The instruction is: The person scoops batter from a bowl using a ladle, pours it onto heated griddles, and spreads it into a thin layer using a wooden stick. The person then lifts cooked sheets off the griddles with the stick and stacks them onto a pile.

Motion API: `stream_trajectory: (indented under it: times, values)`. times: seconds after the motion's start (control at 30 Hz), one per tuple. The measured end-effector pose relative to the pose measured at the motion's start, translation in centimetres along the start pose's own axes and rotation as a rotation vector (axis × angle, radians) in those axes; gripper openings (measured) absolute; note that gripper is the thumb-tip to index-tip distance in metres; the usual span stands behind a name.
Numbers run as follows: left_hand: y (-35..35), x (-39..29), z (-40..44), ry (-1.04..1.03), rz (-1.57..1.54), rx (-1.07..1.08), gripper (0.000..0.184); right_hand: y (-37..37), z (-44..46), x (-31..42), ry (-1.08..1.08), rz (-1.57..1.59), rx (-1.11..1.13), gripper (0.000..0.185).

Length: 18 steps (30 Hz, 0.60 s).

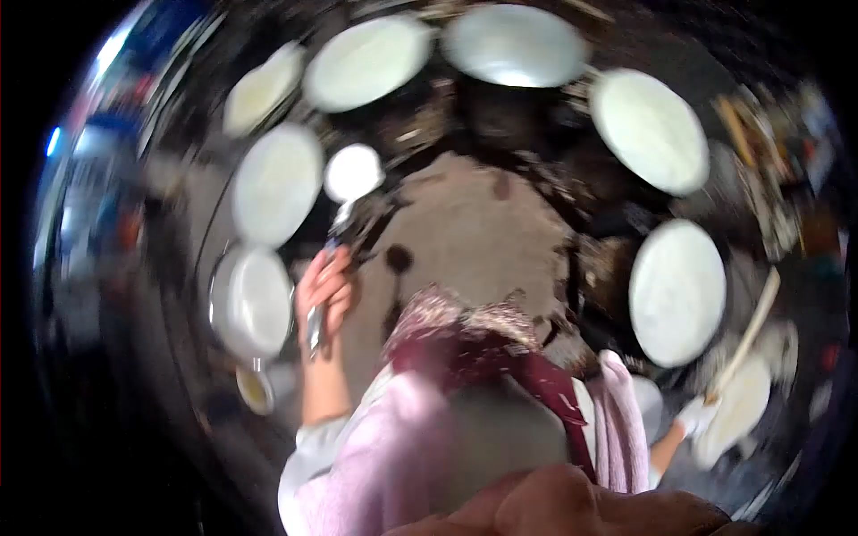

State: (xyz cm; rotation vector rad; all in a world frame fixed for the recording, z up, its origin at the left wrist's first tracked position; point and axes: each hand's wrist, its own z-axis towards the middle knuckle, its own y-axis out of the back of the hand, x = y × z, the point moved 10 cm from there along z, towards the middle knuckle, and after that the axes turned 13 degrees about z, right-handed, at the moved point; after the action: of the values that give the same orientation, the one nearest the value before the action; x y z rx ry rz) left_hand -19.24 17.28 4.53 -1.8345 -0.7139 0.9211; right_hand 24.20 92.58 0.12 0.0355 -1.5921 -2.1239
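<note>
Ladle [344, 214], its bowl showing bright white, sits forward of the left hand [323, 290], whose fingers are curled closed around the handle, the bowl just beside a pale disc [277, 185]. Right hand [695, 415], whitish and blurred, is at the lower end of a stick [749, 332], near another pale disc [738, 418]; cannot tell how far its fingers close or whether they grip. More pale discs [371, 62] ring the brown floor [474, 228] around the wearer's maroon apron [465, 357].
</note>
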Motion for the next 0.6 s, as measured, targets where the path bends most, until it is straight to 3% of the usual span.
stream_trajectory:
  times: [0.07,0.13,0.17,0.3,0.33,0.37,0.4,0.43,0.5,0.53,0.6]
  values:
    - [2.3,-2.4,-3.0,-0.053,-0.137,0.095,0.036,-1.9,-4.0,9.5,0.041,0.174,0.008,0.048]
    - [5.3,-3.5,-7.1,-0.184,-0.141,0.043,0.036,-7.1,-8.4,15.8,-0.129,0.402,0.179,0.050]
    - [6.9,-5.2,-9.4,-0.206,-0.097,0.017,0.031,-7.6,-11.6,21.4,-0.055,0.499,0.273,0.050]
    - [19.0,-14.4,-19.7,-0.500,0.053,-0.416,0.024,-9.1,-29.0,43.7,0.203,0.849,0.641,0.050]
    - [20.6,-15.4,-20.6,-0.473,0.241,-0.430,0.023,-9.6,-31.5,46.9,0.254,0.940,0.731,0.051]
    - [24.1,-17.5,-22.9,-0.448,0.476,-0.692,0.020,-10.3,-34.3,50.0,0.299,1.031,0.829,0.053]
    - [27.3,-20.1,-25.0,-0.390,0.707,-0.953,0.018,-8.7,-38.1,53.8,0.503,1.029,0.839,0.055]
    - [30.6,-21.4,-26.1,-0.353,0.778,-1.071,0.018,-7.0,-42.0,57.3,0.704,1.034,0.837,0.057]
    - [37.6,-22.7,-27.3,-0.283,0.908,-1.242,0.020,-6.5,-47.5,59.5,0.610,0.997,1.090,0.056]
    - [42.2,-22.9,-27.5,-0.074,1.181,-1.267,0.016,-6.2,-49.5,60.6,0.691,0.944,1.111,0.054]
    - [47.8,-25.5,-26.1,0.267,2.072,-1.267,0.015,-7.1,-53.0,61.2,0.858,0.726,1.102,0.049]
